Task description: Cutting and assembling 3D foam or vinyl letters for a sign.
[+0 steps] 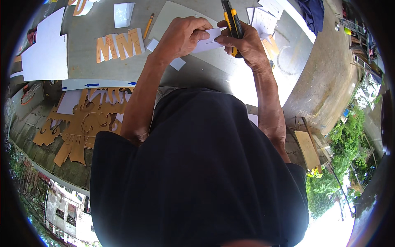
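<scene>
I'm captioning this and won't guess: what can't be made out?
In the head view:
Slim black-and-yellow plastic utility knife: far end, cut off by top edge.
Curved tan-and-white cutout: upper part, same edge.
Small flat white sheet: gripped edges, covered by left hand and right hand.

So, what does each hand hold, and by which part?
Left hand: small white flat piece, by its left side. Right hand: black-and-yellow utility knife, around its body.

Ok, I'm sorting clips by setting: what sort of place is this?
Probably a small craft workshop: cut-out letters lie on the table, a cutter is in the right hand, and cut-up brown board lies left.
</scene>
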{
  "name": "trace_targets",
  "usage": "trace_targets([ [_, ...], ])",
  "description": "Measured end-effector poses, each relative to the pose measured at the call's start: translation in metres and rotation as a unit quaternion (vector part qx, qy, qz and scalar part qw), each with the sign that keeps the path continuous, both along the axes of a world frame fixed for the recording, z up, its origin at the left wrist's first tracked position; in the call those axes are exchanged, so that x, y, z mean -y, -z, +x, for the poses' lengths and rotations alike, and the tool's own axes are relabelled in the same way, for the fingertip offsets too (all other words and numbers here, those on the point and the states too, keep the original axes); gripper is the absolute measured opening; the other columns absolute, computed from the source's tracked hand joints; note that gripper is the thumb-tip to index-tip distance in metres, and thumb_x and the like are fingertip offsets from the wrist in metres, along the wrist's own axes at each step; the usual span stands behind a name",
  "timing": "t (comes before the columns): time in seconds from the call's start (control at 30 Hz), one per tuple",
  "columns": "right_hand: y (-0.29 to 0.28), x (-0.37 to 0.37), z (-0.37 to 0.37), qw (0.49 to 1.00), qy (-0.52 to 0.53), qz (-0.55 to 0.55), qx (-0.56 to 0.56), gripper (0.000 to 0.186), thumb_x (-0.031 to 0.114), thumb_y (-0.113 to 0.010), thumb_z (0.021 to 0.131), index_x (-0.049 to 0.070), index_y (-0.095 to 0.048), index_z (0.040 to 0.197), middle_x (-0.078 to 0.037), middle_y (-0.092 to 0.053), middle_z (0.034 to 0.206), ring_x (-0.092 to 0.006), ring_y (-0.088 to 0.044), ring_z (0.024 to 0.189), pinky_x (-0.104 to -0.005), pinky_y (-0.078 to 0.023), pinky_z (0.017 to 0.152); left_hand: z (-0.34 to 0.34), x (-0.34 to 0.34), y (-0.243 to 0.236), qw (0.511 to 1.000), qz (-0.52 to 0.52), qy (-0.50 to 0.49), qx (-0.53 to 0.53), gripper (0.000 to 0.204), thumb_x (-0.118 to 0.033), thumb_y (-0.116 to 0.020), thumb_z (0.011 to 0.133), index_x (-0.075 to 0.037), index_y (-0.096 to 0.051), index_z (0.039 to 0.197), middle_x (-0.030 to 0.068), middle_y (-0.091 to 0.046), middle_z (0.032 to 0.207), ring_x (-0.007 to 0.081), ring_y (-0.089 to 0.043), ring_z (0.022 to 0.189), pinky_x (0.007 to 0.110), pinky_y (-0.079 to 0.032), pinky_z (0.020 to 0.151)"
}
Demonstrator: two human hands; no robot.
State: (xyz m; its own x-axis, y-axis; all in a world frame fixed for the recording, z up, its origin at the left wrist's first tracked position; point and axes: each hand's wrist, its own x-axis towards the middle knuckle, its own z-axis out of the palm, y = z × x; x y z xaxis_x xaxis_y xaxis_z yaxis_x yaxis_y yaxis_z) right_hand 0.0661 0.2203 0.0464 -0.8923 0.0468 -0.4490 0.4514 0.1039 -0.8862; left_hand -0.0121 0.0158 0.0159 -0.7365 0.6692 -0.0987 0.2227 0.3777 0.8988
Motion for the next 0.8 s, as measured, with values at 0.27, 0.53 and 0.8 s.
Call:
trace_targets([
  [0.27, -0.013, 0.035, 0.03, 0.93, 0.135, 0.292, -0.176, 0.039, 0.014, -0.082, 0.081, 0.009, -0.068, 0.117, -0.01, -0.076, 0.08, -0.0232, -0.075, 0.072, -0.0331, -0.059, 0.067, 0.003, -0.009, -0.02, 1.0, 0.004, -0.018, -0.007, 0.015, -0.01, -0.069, 0.092, -0.002, -0.071, 0.104, 0.0137, -0.075, 0.088, 0.0268, -0.071, 0.076, 0.037, -0.054, 0.07],
  [0.53, -0.029, 0.036, 0.043, 0.945, 0.111, 0.241, -0.192, 0.035, 0.009, -0.079, 0.087, 0.008, -0.067, 0.119, -0.007, -0.076, 0.087, -0.0137, -0.07, 0.069, -0.028, -0.056, 0.064, 0.009, -0.009, -0.021, 0.998, 0.0, -0.065, -0.022, 0.015, -0.013, -0.069, 0.092, -0.001, -0.072, 0.101, 0.0171, -0.075, 0.086, 0.0293, -0.073, 0.074, 0.037, -0.057, 0.07],
  [0.8, -0.044, -0.002, 0.053, 0.942, 0.259, 0.173, -0.125, 0.036, 0.028, -0.081, 0.086, -0.002, -0.07, 0.103, -0.007, -0.071, 0.078, -0.0115, -0.066, 0.056, -0.0254, -0.052, 0.048, 0.014, 0.01, -0.018, 0.988, 0.075, -0.121, -0.061, 0.014, -0.009, -0.07, 0.092, -0.002, -0.07, 0.104, 0.0131, -0.077, 0.087, 0.0226, -0.074, 0.075, 0.031, -0.057, 0.07],
])
